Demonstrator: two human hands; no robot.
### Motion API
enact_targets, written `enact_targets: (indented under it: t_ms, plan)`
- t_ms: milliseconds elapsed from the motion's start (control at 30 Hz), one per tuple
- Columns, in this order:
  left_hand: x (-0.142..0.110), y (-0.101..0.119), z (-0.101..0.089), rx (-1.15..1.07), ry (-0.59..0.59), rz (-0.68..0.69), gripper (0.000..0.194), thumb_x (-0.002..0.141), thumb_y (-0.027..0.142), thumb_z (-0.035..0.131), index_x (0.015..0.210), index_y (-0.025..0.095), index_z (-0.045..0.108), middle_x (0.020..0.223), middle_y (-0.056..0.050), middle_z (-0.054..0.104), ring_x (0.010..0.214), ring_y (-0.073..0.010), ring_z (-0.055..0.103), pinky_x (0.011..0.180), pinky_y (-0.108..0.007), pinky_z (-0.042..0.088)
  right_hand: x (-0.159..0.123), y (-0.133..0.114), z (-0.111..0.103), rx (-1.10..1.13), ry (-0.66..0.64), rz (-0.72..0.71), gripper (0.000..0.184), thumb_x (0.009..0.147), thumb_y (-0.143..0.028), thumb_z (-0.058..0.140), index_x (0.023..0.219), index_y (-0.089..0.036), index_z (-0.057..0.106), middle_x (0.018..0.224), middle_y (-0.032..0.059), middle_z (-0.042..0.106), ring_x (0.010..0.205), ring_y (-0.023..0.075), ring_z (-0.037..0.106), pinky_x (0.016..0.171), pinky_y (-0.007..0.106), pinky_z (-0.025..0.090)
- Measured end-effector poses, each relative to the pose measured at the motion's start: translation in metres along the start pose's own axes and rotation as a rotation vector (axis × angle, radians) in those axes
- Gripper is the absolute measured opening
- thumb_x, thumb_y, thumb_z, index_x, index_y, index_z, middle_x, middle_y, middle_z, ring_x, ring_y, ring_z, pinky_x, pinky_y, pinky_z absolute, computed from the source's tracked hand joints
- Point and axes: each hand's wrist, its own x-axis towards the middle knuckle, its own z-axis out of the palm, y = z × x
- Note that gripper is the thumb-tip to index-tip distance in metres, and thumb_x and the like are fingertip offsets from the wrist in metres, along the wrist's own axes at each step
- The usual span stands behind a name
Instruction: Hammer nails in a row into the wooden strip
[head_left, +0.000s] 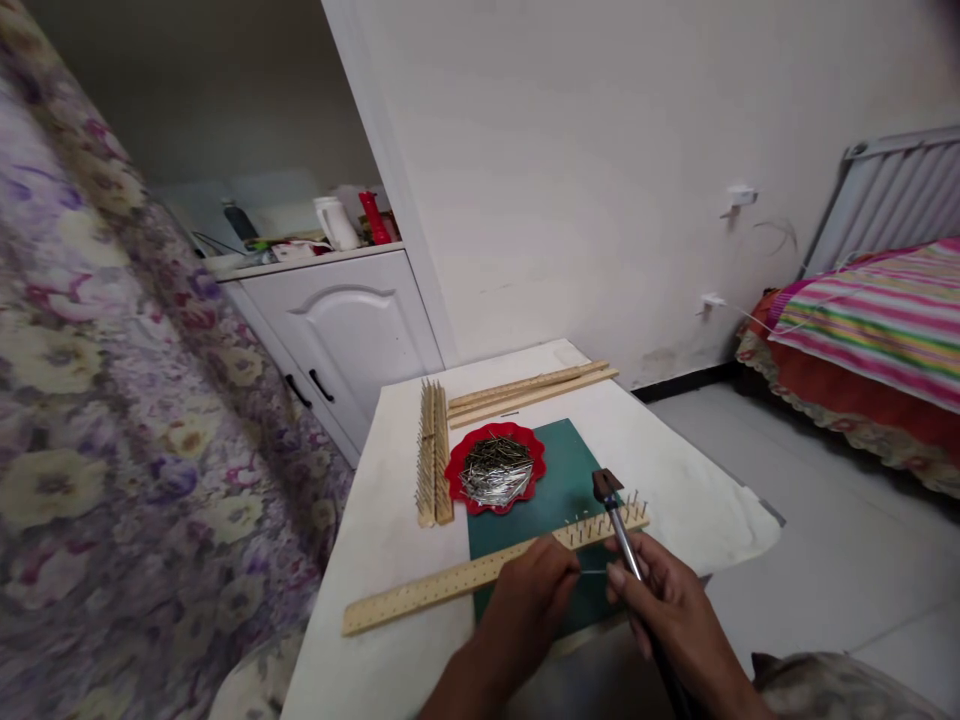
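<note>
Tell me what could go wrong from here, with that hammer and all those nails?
The hammer might catch the left hand, since the right hand holds it close by. The upright nails in the strip could scratch a hand reaching past. The red plate is heaped with loose nails, so a bump might spill some.

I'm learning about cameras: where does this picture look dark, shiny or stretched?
All in the head view: the recess above the cabinet is dark; pale glints on the nails in the red bowl; the curtain leans, perhaps from lens stretch.
</note>
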Motion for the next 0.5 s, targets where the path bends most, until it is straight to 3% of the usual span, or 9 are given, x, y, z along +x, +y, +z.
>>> enact_targets:
  t_ms: [100, 200, 367, 500]
  plan:
    - [-0.008, 0.011, 0.006, -0.096, 0.014, 0.01, 0.018, 0.086, 0.021, 0.04, 0.079, 0.02, 0.056, 0.078, -0.003, 0.056, 0.075, -0.0132, 0.051, 0.067, -0.023, 0.037, -0.001, 0.001, -0.002, -0.001, -0.017, 0.005, 0.028, 0.079, -0.04, 0.058, 0.095, -0.02, 0.046, 0.058, -0.0081, 0.053, 0.027, 0.0001, 0.035, 0.03, 0.013, 0.021]
    - [-0.009, 0.012, 0.012, -0.271, 0.101, -0.106, 0.014, 0.082, 0.026, 0.049, 0.072, 0.019, 0.058, 0.071, -0.002, 0.056, 0.067, -0.013, 0.05, 0.062, -0.023, 0.037, -0.002, 0.003, -0.002, 0.03, -0.038, -0.006, 0.026, 0.079, -0.038, 0.059, 0.094, -0.021, 0.047, 0.058, -0.0076, 0.055, 0.027, -0.0001, 0.035, 0.031, 0.014, 0.021]
    - [-0.011, 0.007, 0.042, -0.955, 0.211, -0.465, 0.019, 0.07, 0.034, 0.063, 0.075, 0.017, 0.056, 0.054, 0.001, 0.057, 0.048, -0.0095, 0.048, 0.05, -0.021, 0.037, -0.003, 0.001, -0.001, 0.095, -0.021, -0.021, 0.028, 0.078, -0.039, 0.061, 0.094, -0.02, 0.048, 0.059, -0.0069, 0.056, 0.026, 0.0001, 0.034, 0.03, 0.014, 0.022]
    - [-0.01, 0.01, 0.061, -1.242, 0.334, -0.505, 0.02, 0.065, 0.029, 0.068, 0.072, 0.014, 0.058, 0.055, -0.001, 0.061, 0.049, -0.0096, 0.052, 0.051, -0.021, 0.039, -0.003, 0.004, -0.001, 0.095, -0.021, -0.021, 0.03, 0.076, -0.038, 0.063, 0.095, -0.019, 0.049, 0.059, -0.0066, 0.057, 0.028, 0.0017, 0.035, 0.029, 0.014, 0.024]
